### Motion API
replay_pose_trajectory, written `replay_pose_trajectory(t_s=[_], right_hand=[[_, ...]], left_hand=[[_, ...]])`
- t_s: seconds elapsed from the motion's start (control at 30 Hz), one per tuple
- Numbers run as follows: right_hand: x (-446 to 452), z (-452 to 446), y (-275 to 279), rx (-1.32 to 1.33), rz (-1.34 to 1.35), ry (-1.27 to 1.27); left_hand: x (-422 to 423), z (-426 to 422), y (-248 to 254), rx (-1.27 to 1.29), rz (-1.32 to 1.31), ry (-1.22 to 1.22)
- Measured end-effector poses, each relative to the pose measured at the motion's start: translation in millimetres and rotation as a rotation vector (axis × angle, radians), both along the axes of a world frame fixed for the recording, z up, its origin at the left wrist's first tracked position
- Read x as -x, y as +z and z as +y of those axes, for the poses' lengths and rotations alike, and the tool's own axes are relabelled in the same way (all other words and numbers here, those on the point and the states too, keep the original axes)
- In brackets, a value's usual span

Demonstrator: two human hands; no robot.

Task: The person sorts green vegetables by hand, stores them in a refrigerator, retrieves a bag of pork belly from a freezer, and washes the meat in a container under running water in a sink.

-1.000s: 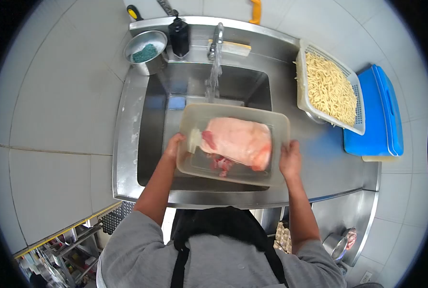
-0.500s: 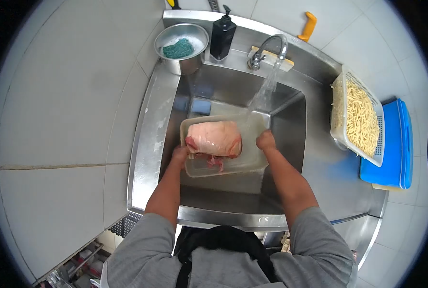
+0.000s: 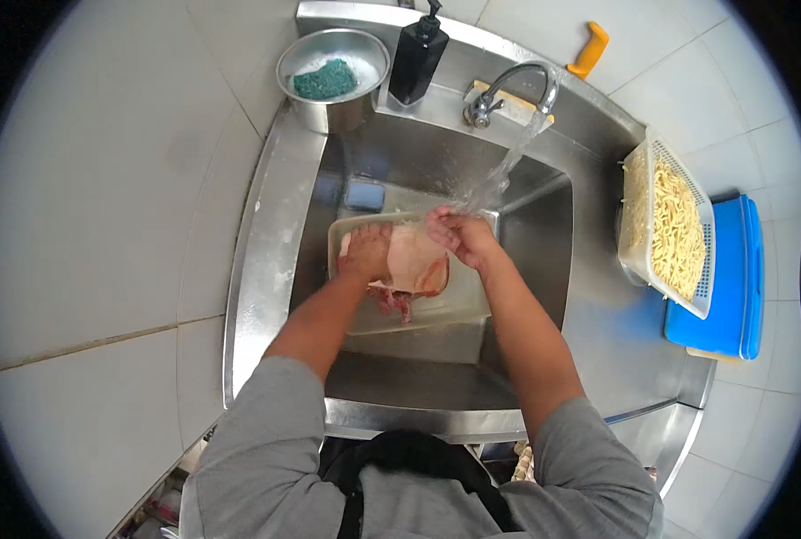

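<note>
A slab of raw pork [image 3: 415,259] with pale skin lies in a shallow translucent tray [image 3: 454,310] inside the steel sink. My left hand [image 3: 367,251] rests flat on the left part of the pork, fingers stretched out. Above the tray's right side is my right hand [image 3: 457,235], its fingers loosely curved and apart, holding nothing I can see. Water runs from the faucet [image 3: 517,85] and splashes just beyond the right hand.
A steel bowl [image 3: 333,112] with a green scouring pad [image 3: 326,81] in suds sits at the sink's back left, beside a black pump bottle [image 3: 417,56]. On the right, a white basket [image 3: 636,202] of noodles [image 3: 679,229] stands near a blue container [image 3: 742,278].
Both hands have let go of the tray's ends. The left hand has moved onto the pork, and the right hand has gone up and left toward the running water.
</note>
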State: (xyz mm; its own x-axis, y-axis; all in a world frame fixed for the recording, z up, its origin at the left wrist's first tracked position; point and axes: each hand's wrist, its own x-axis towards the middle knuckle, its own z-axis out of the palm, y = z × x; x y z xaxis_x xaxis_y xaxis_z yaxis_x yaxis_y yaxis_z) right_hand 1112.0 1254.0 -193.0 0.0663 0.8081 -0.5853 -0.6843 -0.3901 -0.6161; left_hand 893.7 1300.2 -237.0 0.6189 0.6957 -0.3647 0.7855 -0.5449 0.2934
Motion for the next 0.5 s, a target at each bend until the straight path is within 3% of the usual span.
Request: replay_pose_trajectory(t_s=[0.07, 0.1, 0.17, 0.2, 0.27, 0.3, 0.37, 0.43, 0.5], right_hand=[[-8, 1, -32, 0.161, -0.638, 0.383], [-6, -3, -52, 0.159, -0.631, 0.385], [1, -19, -85, -0.296, -1.663, 0.666], [3, -19, -84, -0.295, -1.659, 0.656], [3, -19, -75, -0.042, -1.190, 0.720], [-1, -20, -76, -0.042, -1.192, 0.713], [-8, -19, -79, 0.318, -0.465, 0.532], [-8, -18, -81, 0.255, -0.436, 0.553], [-3, -16, -73, 0.208, -0.402, 0.579]], left_hand=[[-1, 2, -12, -0.015, -0.026, -0.010], [-2, 3, -15, -0.044, -0.057, -0.021], [-6, -2, -18, -0.057, -0.070, -0.001], [-6, -6, -19, -0.070, -0.091, 0.017], [1, -12, -31, -0.113, -0.196, 0.009], [3, -16, -34, -0.154, -0.307, 0.007], [5, -27, -23, -0.209, -0.322, 0.075], [7, -21, -25, -0.264, -0.333, 0.147], [7, -15, -33, -0.032, -0.316, 0.192]])
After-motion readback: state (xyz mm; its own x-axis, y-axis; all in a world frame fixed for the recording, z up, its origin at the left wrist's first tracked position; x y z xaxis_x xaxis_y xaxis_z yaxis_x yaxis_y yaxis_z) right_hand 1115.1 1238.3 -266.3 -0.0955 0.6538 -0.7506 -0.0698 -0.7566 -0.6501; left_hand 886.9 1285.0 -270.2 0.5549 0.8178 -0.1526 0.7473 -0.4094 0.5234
